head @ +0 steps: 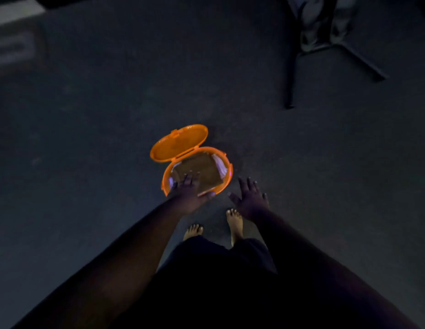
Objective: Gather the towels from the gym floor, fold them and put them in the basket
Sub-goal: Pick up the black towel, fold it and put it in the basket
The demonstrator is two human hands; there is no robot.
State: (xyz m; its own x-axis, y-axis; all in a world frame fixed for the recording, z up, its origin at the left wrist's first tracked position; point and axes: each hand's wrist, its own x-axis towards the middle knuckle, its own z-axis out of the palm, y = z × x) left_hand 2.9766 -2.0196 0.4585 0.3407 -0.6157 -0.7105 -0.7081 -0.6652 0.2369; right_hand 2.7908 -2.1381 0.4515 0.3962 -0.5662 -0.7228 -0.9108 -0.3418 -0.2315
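Left hand fingers on towel, basket

No text, label, brand, number or sign can be read anywhere in this dim view.

- Basket – bright orange plastic, oval, sat on the dark gym floor w/ its mouth open.
- Lid – same orange, hinged at the far-left rim, flipped fully back and lying open beside the basket.
- Brown towel – folded flat, roughly rectangular, lay on top inside the basket.
- Pale towel – only edges showed under the brown one, toward the right wall.
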